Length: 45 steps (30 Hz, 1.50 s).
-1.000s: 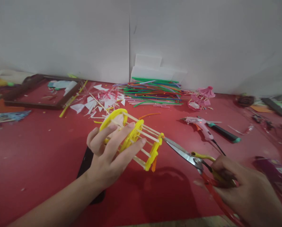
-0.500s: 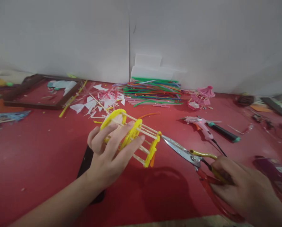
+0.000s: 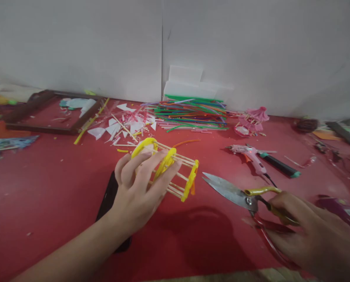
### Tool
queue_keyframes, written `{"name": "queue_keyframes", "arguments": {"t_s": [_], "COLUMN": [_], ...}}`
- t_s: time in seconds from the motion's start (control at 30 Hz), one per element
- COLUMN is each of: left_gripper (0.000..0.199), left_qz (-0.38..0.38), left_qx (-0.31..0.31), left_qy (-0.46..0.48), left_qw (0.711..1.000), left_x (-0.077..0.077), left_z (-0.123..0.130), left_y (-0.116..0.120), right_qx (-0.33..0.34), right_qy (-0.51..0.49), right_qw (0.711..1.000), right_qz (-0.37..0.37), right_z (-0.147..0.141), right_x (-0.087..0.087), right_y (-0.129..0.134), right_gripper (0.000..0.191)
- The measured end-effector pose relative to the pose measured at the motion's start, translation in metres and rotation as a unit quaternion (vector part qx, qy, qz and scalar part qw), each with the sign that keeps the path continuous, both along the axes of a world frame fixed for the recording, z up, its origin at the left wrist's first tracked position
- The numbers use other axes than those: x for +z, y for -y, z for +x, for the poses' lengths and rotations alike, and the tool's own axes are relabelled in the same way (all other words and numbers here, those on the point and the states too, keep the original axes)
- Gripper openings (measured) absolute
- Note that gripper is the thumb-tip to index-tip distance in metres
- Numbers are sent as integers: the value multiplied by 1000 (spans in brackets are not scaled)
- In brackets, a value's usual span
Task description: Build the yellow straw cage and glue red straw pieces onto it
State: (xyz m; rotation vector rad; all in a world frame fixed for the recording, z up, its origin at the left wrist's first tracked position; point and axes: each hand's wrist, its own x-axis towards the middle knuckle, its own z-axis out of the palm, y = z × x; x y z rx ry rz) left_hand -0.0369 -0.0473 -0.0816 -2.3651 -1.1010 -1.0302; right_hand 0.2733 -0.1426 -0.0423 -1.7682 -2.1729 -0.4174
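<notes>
My left hand (image 3: 142, 184) is closed round a small frame (image 3: 188, 181) of thin wooden sticks and yellow rings, tilted on its side above the table. A bit of orange hangs at its right end. My fingers hide much of the frame's left part. In my right hand (image 3: 313, 231) are scissors (image 3: 230, 191) with one yellow and one red handle. Their blades are slightly parted, and the tips point at the frame's right end with a small gap between. Under my left wrist lies a black flat object (image 3: 109, 196), partly covered.
On the red table (image 3: 57, 203) lie a bundle of coloured strips (image 3: 192, 113), white scraps (image 3: 113, 127), a brown frame (image 3: 42, 129) and an orange strip (image 3: 186, 142). Toward the right are a pink glue gun (image 3: 254, 158), a black-green handled tool (image 3: 280, 164) and a pink umbrella-like model (image 3: 255, 117).
The scissors have drawn back to the right, away from the frame's yellow end, and their blades have parted a little. The frame has turned slightly in my left hand.
</notes>
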Motion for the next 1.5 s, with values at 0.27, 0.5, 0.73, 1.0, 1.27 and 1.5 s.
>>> {"name": "queue_keyframes", "arguments": {"t_s": [0.27, 0.5, 0.73, 1.0, 1.27, 1.5], "left_gripper": [50, 52, 54, 49, 45, 46], "left_qz": [-10, -10, -16, 2, 24, 15], "left_qx": [-18, -25, -48, -62, -100, -116], "left_qy": [-20, -20, 2, 9, -14, -29], "left_qw": [1000, 999, 999, 998, 995, 993], "left_x": [1, 1, 4, 4, 4, 7], "left_z": [0, 0, 2, 5, 5, 3], "left_y": [0, -1, 1, 4, 5, 7], "right_qx": [-12, -43, -153, 60, 256, 284], "right_qy": [33, 0, -80, -140, -171, -198], "right_qw": [999, 999, 974, 986, 951, 938], "right_qz": [-24, -21, -148, -74, 22, -33], "right_z": [2, 12, 26, -8, -59, -60], "right_x": [-2, -11, -38, -22, 5, 4], "right_y": [5, 0, -30, -30, -42, -52], "right_gripper": [18, 22, 26, 19, 31, 21]}}
